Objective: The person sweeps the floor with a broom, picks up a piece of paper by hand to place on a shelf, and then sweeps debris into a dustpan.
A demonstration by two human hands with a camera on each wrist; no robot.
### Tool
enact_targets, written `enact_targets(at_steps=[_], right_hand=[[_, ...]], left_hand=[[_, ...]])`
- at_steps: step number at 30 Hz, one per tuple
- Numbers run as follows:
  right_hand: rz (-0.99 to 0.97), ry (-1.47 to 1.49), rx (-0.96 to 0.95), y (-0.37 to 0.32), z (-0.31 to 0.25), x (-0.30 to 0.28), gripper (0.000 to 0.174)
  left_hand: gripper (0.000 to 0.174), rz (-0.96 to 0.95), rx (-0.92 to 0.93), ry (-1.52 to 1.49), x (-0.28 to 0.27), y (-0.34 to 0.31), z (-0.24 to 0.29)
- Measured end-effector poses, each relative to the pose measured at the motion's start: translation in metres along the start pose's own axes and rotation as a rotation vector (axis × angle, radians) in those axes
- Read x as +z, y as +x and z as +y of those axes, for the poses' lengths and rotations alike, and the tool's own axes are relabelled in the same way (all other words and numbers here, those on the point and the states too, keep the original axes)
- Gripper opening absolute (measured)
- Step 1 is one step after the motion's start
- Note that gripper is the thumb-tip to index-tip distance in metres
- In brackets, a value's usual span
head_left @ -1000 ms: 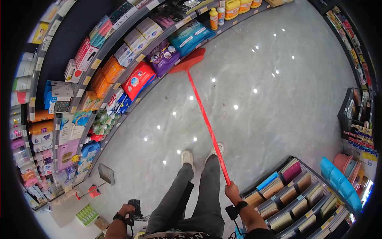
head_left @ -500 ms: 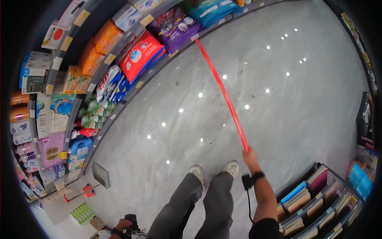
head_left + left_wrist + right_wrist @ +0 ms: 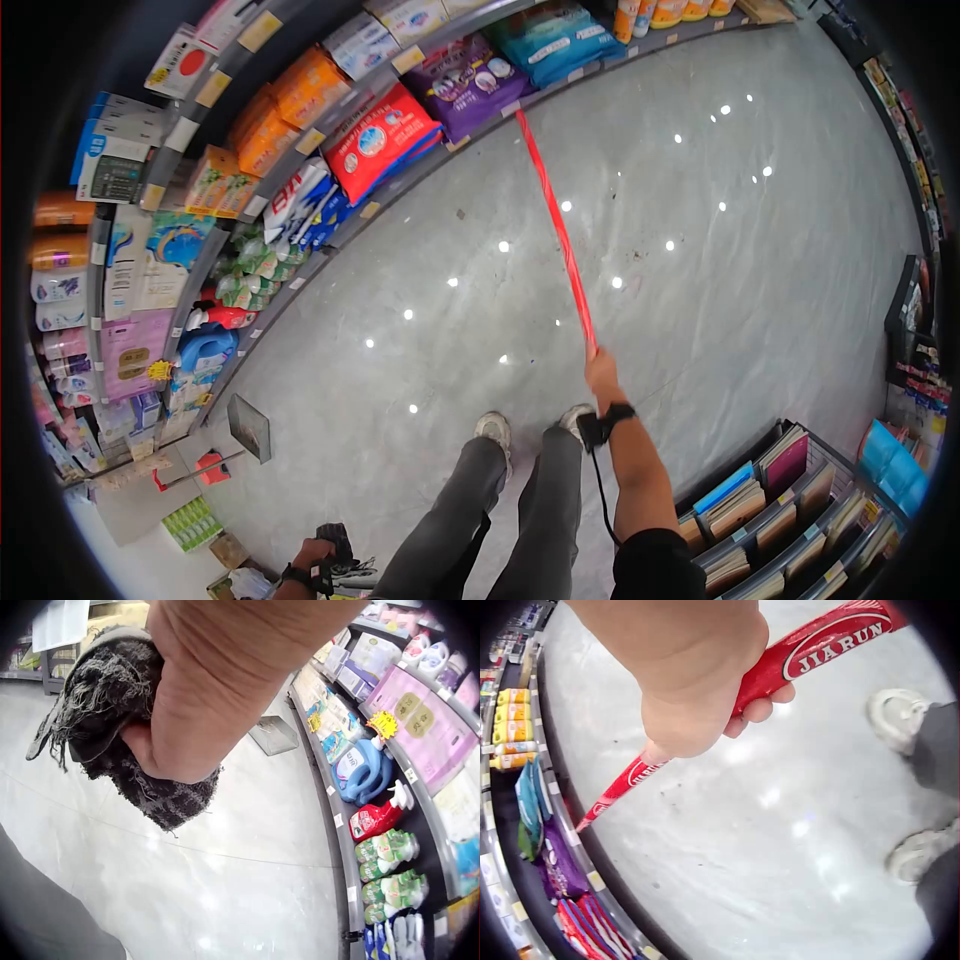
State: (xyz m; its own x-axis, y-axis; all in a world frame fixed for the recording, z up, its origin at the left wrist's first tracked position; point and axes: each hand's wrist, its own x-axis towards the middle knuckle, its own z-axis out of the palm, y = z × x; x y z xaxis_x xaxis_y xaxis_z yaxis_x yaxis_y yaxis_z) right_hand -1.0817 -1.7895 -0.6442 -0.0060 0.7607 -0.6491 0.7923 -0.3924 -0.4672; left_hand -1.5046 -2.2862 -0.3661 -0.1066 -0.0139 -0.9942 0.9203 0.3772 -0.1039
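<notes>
My right hand [image 3: 602, 376] grips the red handle of a broom [image 3: 562, 235], which slants away across the floor to the lower edge of the shelving. The broom's head is hidden beneath the bottom shelf. In the right wrist view, fingers [image 3: 759, 711] wrap round the handle next to white JIA RUN lettering. Low at the left, my left hand [image 3: 315, 552] holds a bunched dark grey cloth [image 3: 112, 690] with frayed edges. The left wrist view shows the thumb pressed into its folds, and the cloth hanging above the floor.
Shelving [image 3: 375, 210] with packs and bottles curves along the left and far side. A long-handled dustpan [image 3: 250, 428] stands at lower left. At lower right is a rack of notebooks [image 3: 765, 490]. Shiny grey floor [image 3: 680, 330] lies between, and my shoes [image 3: 492, 430] are near its middle.
The broom's red head, visible along the shelf's foot a second ago, has gone under the shelf. My right hand has moved forward with the handle. The left hand keeps the cloth.
</notes>
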Motion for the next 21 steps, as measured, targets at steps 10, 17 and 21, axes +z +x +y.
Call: enact_targets(at_steps=[10,17,21], right_hand=[[-0.105,-0.398,0.295,-0.296,0.123,-0.118,0.047],[0.092,-0.344,0.217,-0.343,0.135,-0.152,0.04],[0.146,-0.204,0.193,-0.273,0.136,-0.113,0.044]], left_hand=[[0.012,0.162,0.24,0.119,0.011,-0.039,-0.011],[0.012,0.154,0.204,0.107,0.009,-0.014,0.011],[0.014,0.159,0.207,0.006,0.027,-0.001,0.012]])
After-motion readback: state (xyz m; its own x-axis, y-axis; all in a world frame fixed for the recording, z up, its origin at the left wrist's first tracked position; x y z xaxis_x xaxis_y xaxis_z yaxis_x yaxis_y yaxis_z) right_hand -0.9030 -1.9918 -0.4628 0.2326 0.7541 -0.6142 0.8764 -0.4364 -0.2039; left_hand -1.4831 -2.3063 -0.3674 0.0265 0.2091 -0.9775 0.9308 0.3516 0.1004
